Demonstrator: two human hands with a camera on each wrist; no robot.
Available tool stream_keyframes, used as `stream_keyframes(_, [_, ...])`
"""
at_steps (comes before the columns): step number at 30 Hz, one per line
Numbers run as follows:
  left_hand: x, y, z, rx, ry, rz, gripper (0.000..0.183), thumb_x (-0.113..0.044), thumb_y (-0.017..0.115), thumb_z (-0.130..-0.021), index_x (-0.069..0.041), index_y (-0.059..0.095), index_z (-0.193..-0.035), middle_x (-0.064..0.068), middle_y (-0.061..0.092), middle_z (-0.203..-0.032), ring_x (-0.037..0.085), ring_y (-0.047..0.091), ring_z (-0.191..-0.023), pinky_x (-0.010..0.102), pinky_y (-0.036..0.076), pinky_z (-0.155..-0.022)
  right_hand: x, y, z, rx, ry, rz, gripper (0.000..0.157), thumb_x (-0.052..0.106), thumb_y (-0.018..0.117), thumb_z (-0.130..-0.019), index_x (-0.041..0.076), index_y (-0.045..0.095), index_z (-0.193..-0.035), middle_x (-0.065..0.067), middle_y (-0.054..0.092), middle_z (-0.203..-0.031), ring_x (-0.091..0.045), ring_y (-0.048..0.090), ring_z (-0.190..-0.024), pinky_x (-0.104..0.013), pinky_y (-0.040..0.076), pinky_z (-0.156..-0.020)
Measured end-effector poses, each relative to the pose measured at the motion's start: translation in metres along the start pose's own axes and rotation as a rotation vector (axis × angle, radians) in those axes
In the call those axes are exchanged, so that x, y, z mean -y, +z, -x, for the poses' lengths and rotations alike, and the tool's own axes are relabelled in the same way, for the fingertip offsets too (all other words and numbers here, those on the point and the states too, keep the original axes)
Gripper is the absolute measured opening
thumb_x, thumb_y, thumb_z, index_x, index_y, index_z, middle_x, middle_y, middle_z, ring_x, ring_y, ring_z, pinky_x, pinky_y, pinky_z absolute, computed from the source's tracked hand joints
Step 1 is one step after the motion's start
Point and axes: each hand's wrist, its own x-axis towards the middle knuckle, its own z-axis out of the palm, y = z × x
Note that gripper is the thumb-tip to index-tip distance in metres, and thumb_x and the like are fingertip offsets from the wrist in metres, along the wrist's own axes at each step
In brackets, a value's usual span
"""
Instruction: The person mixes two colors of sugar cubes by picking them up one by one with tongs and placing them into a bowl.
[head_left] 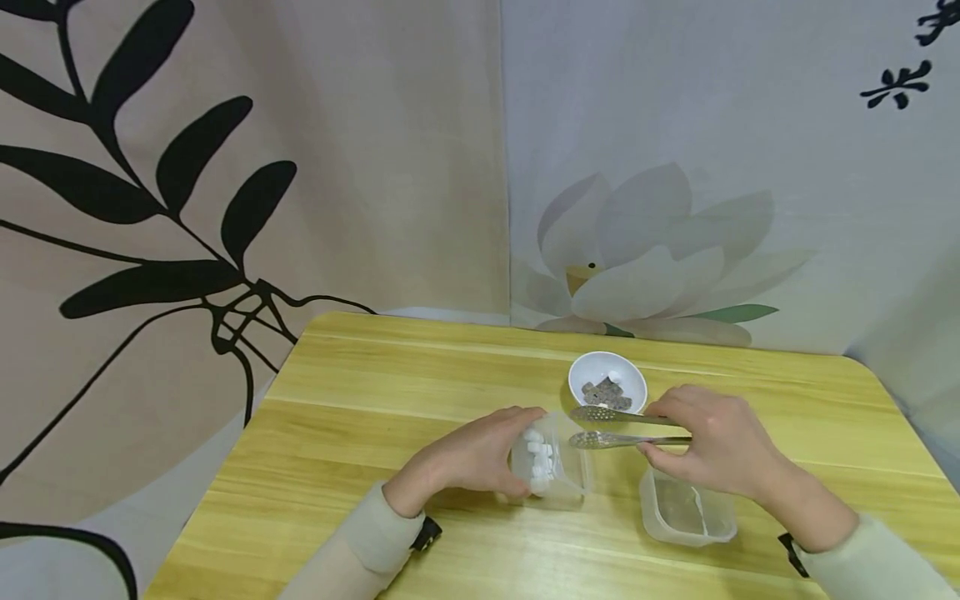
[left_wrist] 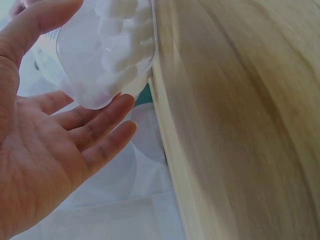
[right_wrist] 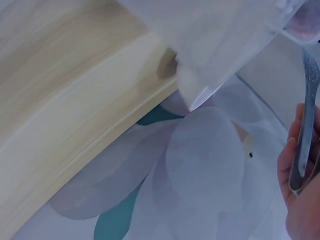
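My left hand (head_left: 480, 454) grips a see-through plastic container (head_left: 566, 475), tilted so its mouth faces right. Small white chunks (head_left: 538, 458) lie bunched at its bottom; the left wrist view shows thumb and fingertips against the container's base. In my right hand (head_left: 720, 442) is a pair of metal tongs (head_left: 600, 440) with perforated tips. The tongs point left and their tips stand apart at the container's mouth, with nothing between them. Just behind the upper tip sits a white bowl (head_left: 588, 367) holding grey-brown pieces (head_left: 607, 393).
A second see-through container (head_left: 678, 533) stands on the wooden table (head_left: 390, 375), below my right hand. Behind the table's far edge hangs a curtain (head_left: 420, 167) with leaf and flower prints.
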Motion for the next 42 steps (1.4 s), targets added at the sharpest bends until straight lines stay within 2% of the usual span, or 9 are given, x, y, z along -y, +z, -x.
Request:
stream_keyframes(3, [-0.001,0.000,0.000,0.004,-0.008,-0.004,0.103,-0.019,0.087,-0.076,-0.009,0.033,-0.164,0.006,0.043,-0.161,0.020,0.046,-0.142,0.039,0.042,-0.114,0.007,0.003,-0.002,0.044,0.003,-0.003,0.026,0.043,0.075,-0.081,0.018,0.073,-0.088,0.009,0.069,-0.082,-0.007,0.061,-0.067,-0.022,0.045,-0.048])
stream_keyframes(7, [0.000,0.000,0.000,0.005,-0.019,-0.008,0.103,-0.019,0.087,-0.076,-0.010,0.033,-0.164,0.006,0.043,-0.161,0.020,0.047,-0.141,0.039,0.043,-0.113,0.015,0.010,-0.005,0.090,-0.008,0.027,0.030,0.047,0.071,-0.085,0.016,0.073,-0.087,0.008,0.069,-0.083,-0.008,0.063,-0.069,-0.023,0.045,-0.047])
stream_keyframes(10, [0.000,0.000,0.000,0.005,-0.020,-0.002,0.104,-0.019,0.087,-0.075,-0.010,0.033,-0.164,0.006,0.045,-0.160,0.017,0.050,-0.135,0.038,0.046,-0.110,0.020,0.016,-0.008,0.099,-0.051,0.034,0.033,0.047,0.069,-0.088,0.014,0.074,-0.086,0.007,0.068,-0.082,-0.007,0.060,-0.066,-0.021,0.044,-0.046])
stream_keyframes(15, [0.000,0.000,0.000,0.002,-0.006,0.029,0.103,-0.017,0.088,-0.074,-0.011,0.036,-0.162,0.004,0.051,-0.153,0.015,0.057,-0.118,0.032,0.051,-0.098,0.025,0.026,-0.013,0.087,-0.142,0.036,0.025,0.038,0.070,-0.086,0.013,0.072,-0.085,0.008,0.064,-0.079,-0.004,0.051,-0.062,-0.016,0.041,-0.046])
stream_keyframes(23, [0.000,0.000,0.000,0.001,-0.003,0.019,0.103,-0.020,0.088,-0.076,-0.010,0.035,-0.163,0.004,0.051,-0.153,0.014,0.056,-0.122,0.033,0.050,-0.102,0.031,0.034,-0.018,0.105,-0.222,0.074,0.018,0.029,0.071,-0.084,0.011,0.068,-0.087,0.005,0.061,-0.080,-0.011,0.054,-0.067,-0.021,0.048,-0.051])
stream_keyframes(28, [0.000,0.000,-0.001,0.003,-0.006,0.013,0.103,-0.020,0.088,-0.076,-0.010,0.035,-0.163,0.003,0.051,-0.152,0.013,0.056,-0.119,0.033,0.050,-0.102,0.033,0.038,-0.018,0.109,-0.238,0.105,0.017,0.027,0.069,-0.084,0.011,0.066,-0.084,0.004,0.060,-0.079,-0.012,0.054,-0.066,-0.023,0.049,-0.051])
stream_keyframes(35, [-0.001,0.000,-0.001,-0.002,-0.013,0.018,0.103,-0.019,0.090,-0.075,-0.011,0.036,-0.162,0.002,0.051,-0.152,0.014,0.053,-0.128,0.035,0.046,-0.109,0.035,0.041,-0.016,0.139,-0.255,0.092,0.014,0.023,0.071,-0.084,0.010,0.068,-0.085,0.004,0.061,-0.080,-0.012,0.055,-0.067,-0.023,0.050,-0.053])
stream_keyframes(40, [-0.001,0.000,-0.001,-0.001,-0.015,0.024,0.103,-0.017,0.090,-0.074,-0.012,0.036,-0.162,0.002,0.051,-0.152,0.012,0.054,-0.124,0.033,0.048,-0.105,0.034,0.036,-0.015,0.132,-0.219,0.063,0.013,0.022,0.073,-0.081,0.011,0.068,-0.085,0.005,0.061,-0.080,-0.009,0.054,-0.066,-0.021,0.049,-0.052])
stream_keyframes(42, [-0.001,0.000,0.000,0.001,-0.017,0.027,0.103,-0.017,0.089,-0.074,-0.012,0.037,-0.162,0.003,0.051,-0.152,0.012,0.054,-0.122,0.032,0.049,-0.103,0.032,0.033,-0.015,0.120,-0.192,0.039,0.013,0.024,0.069,-0.087,0.012,0.068,-0.086,0.006,0.061,-0.080,-0.008,0.054,-0.066,-0.020,0.047,-0.050])
